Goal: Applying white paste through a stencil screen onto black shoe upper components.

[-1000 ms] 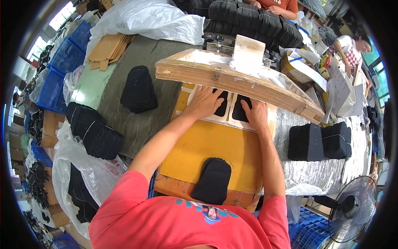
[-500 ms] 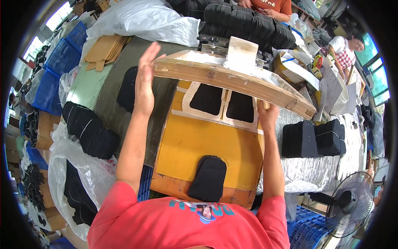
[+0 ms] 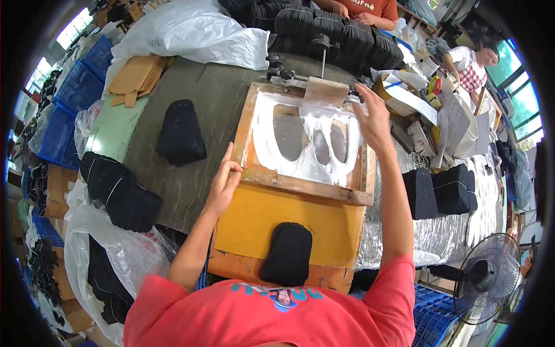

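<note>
A wooden screen-printing frame (image 3: 306, 180) lies flat over the far part of the yellow board (image 3: 277, 217). White paste (image 3: 269, 156) coats its mesh around two rounded clear openings. A squeegee with a wooden handle (image 3: 325, 91) stands in the paste at the far side. My left hand (image 3: 224, 184) holds the frame's near left corner, one finger stretched along the side. Over the far right side, my right hand (image 3: 374, 118) is raised with its fingers apart, holding nothing. A small stack of black fabric pieces (image 3: 287, 253) rests on the board close to me.
A black stack (image 3: 181, 133) sits on the dark table left of the frame. More black bundles (image 3: 122, 194) lie farther left, others (image 3: 439, 192) on the right. A clamp bar (image 3: 286, 75) stands behind the frame. A fan (image 3: 485, 277) is at lower right. Two people work beyond.
The tilted frame has come down flat, covering the two black pieces at the board's far end. My left hand moved down to its near corner; my right hand let go and rose to the far right.
</note>
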Demonstrator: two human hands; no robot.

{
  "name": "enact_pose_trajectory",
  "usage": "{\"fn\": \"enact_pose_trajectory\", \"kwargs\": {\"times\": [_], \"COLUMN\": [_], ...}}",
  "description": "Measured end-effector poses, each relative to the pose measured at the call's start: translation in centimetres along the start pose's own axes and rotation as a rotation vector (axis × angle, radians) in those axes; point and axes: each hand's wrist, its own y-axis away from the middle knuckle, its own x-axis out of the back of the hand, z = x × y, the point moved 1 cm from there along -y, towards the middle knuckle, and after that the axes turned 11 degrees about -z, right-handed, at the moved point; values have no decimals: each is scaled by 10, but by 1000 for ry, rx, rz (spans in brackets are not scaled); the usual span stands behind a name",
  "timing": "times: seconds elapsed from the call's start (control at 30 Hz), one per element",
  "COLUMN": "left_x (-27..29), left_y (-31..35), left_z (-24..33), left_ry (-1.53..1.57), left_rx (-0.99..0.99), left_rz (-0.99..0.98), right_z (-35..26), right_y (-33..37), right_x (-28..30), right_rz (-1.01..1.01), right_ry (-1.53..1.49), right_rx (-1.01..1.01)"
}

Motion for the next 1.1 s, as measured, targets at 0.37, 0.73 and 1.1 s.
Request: {"fn": "enact_pose_trajectory", "kwargs": {"times": [0.37, 0.73, 1.1], "left_x": [3, -3, 3], "left_y": [0, -6, 3], "left_z": [8, -1, -3], "left_ry": [-80, -73, -77], "left_rx": [25, -52, -50], "left_rz": [34, 50, 76], "right_z": [-16, -7, -122], "right_y": [18, 20, 10], "right_x": [-21, -8, -45], "right_rz": [-351, -158, -477], "right_ry": [103, 209, 34], "right_rx": [243, 12, -125]}}
